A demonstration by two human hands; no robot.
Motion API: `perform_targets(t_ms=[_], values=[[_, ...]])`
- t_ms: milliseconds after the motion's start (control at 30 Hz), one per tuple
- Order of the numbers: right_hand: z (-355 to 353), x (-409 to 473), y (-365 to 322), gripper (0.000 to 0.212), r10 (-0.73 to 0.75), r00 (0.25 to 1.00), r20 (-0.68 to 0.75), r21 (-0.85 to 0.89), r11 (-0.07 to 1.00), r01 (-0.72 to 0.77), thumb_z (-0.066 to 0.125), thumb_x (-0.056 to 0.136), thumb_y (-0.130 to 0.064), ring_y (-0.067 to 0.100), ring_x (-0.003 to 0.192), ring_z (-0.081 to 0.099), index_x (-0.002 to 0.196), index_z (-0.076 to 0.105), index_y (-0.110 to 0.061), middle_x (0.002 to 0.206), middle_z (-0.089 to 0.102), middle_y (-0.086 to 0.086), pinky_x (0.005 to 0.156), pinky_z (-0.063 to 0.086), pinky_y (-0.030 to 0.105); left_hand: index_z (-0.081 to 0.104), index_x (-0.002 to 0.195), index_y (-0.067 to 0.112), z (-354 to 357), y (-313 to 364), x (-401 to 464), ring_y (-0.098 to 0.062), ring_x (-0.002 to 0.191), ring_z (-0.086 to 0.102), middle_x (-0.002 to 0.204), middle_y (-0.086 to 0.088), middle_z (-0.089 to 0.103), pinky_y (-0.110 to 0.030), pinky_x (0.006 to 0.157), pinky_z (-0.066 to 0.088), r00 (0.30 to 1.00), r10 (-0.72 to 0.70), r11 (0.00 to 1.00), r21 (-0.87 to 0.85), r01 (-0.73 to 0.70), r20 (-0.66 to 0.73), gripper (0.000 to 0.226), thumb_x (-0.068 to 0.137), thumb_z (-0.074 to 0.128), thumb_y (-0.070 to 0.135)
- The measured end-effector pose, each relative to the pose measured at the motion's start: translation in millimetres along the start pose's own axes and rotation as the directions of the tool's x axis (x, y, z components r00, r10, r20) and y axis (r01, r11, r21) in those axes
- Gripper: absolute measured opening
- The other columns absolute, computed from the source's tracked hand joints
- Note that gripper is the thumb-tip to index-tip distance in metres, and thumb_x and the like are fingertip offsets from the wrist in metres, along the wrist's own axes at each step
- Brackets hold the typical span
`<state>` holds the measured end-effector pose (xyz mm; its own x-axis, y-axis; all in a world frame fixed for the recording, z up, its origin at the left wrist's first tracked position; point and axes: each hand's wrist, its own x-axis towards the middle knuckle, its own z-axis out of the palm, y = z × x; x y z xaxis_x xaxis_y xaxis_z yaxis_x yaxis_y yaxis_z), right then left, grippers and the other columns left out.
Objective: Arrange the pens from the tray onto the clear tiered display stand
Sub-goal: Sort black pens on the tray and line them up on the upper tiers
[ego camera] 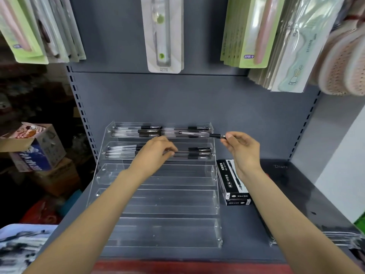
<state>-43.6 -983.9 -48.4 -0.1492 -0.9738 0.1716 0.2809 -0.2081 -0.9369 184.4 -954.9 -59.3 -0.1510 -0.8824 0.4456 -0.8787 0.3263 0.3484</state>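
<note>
Your left hand and right hand: both bare, forearms uncovered to the frame edge, no sleeves, rings, watch or gloves visible on you.

A clear tiered stand sits on a grey shelf against a grey back panel. Its top two tiers hold black-capped pens; the lower tiers show none. The right hand pinches one pen by its end, holding it level at the top tier. The left hand reaches over the second tier, fingers curled down onto the pens there; its exact grip is blurred. Two stacked pen boxes lie just right of the stand. Packaged goods hang above.
</note>
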Motion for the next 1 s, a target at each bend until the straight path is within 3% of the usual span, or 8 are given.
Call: perform_targets(t_ms=[267,533,733,900,1000], values=[[11,-10,0,0.010,0.009,1.000,0.021,0.002,1.000,-0.009,0.059,0.089,-0.001,0.012,0.073,0.064,0.083,0.063,-0.008,0.080,0.064,0.006,0.075,0.056,0.015,0.062,0.107,0.016,3,4,0,-0.011,0.090,0.051,0.103,0.000,0.058,-0.026,0.083,0.046,0.997,-0.019,0.998,0.056,0.015,0.072,0.017,0.091,0.057,0.019],[27,-18,5,0.006,0.036,0.998,0.056,-0.023,0.999,-0.034,0.059,0.089,-0.003,0.012,0.075,0.066,0.088,0.064,-0.007,0.083,0.067,0.006,0.079,0.056,0.017,0.062,0.111,0.015,-10,-9,-13,-0.017,0.106,0.050,0.108,0.000,0.058,-0.033,0.091,0.045,0.994,-0.048,0.998,0.028,0.050,-0.094,0.021,0.090,0.058,0.019],[72,-27,13,0.007,0.031,0.988,0.150,-0.053,0.998,-0.024,0.060,0.088,-0.002,0.012,0.075,0.068,0.086,0.065,-0.006,0.084,0.067,0.007,0.080,0.056,0.019,0.060,0.104,0.012,-45,-54,-40,-0.012,0.089,0.054,0.102,-0.001,0.061,-0.027,0.084,0.045,0.910,-0.249,0.968,-0.105,0.227,-0.332,0.016,0.090,0.054,0.007],[117,-34,29,0.018,0.020,0.980,0.197,-0.195,0.981,0.020,0.059,0.088,0.001,0.017,0.074,0.066,0.075,0.063,-0.011,0.076,0.065,0.004,0.083,0.056,0.027,0.060,0.118,0.010,-71,-84,-52,-0.015,0.102,0.055,0.114,-0.006,0.060,-0.020,0.094,0.038,0.954,-0.188,0.982,-0.061,0.178,-0.233,0.028,0.092,0.051,0.003],[134,-36,38,0.024,0.015,0.976,0.216,-0.328,0.943,0.058,0.060,0.087,0.003,0.021,0.073,0.067,0.071,0.063,-0.016,0.074,0.065,0.003,0.088,0.055,0.037,0.059,0.122,0.012,-76,-97,-58,-0.021,0.115,0.053,0.123,-0.007,0.058,-0.028,0.100,0.038,0.981,-0.141,0.990,-0.008,0.141,-0.131,0.032,0.092,0.051,0.006]])
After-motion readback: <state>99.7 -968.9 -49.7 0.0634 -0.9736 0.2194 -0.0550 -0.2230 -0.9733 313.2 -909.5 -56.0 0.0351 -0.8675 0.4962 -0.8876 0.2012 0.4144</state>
